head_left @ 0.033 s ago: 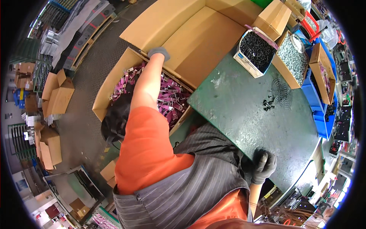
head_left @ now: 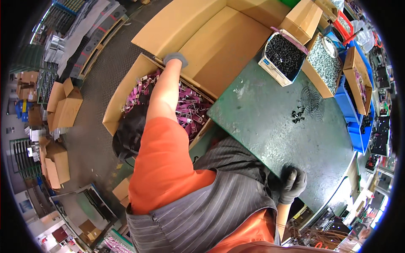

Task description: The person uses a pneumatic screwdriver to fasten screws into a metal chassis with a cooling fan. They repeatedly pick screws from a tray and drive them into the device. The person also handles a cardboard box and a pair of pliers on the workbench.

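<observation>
My left hand (head_left: 176,59), in a grey glove, is at the inner edge of a large open cardboard box (head_left: 219,46), where it meets a smaller box (head_left: 116,99). Its fingers are out of sight, so its grip cannot be made out. Under my outstretched arm, the smaller box holds many purple-and-silver metal parts (head_left: 190,107). My right hand (head_left: 293,185), also gloved, rests on the near edge of the green table (head_left: 253,122) with fingers curled. Whatever may be inside those fingers is hidden.
Black screws fill a white carton (head_left: 280,57) on the table; silver screws fill a cardboard tray (head_left: 322,63) beside it. A few loose black screws (head_left: 298,114) lie near blue bins (head_left: 352,114). A black bag-like object (head_left: 126,130) leans against the parts box.
</observation>
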Demonstrator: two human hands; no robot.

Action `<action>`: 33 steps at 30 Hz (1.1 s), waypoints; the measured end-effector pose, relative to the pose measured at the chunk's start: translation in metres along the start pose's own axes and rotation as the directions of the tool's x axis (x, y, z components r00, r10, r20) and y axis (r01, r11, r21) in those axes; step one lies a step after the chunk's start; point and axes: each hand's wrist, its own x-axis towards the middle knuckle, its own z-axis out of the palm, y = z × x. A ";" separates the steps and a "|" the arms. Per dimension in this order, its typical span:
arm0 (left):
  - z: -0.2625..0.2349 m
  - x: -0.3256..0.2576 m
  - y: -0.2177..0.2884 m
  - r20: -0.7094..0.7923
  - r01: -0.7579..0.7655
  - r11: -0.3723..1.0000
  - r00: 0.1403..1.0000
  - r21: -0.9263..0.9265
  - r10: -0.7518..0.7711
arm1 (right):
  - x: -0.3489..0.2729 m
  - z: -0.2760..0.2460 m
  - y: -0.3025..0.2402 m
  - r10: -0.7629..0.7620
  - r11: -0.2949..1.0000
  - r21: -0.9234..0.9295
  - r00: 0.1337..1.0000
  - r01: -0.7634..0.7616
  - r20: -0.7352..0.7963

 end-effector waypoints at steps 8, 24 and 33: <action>0.011 0.028 0.011 0.009 0.158 0.948 0.987 -0.277 -0.162 | -0.002 0.004 0.002 0.057 0.991 -0.123 0.998 -0.056 0.006; -0.043 -0.096 -0.042 -0.226 -0.279 0.381 0.958 -0.881 0.178 | -0.004 0.003 0.009 0.029 0.996 -0.086 0.999 -0.025 0.042; -0.097 -0.178 -0.085 -0.562 -0.552 0.111 0.802 -0.827 -0.203 | 0.000 0.000 0.007 0.016 0.997 -0.081 0.999 -0.014 0.031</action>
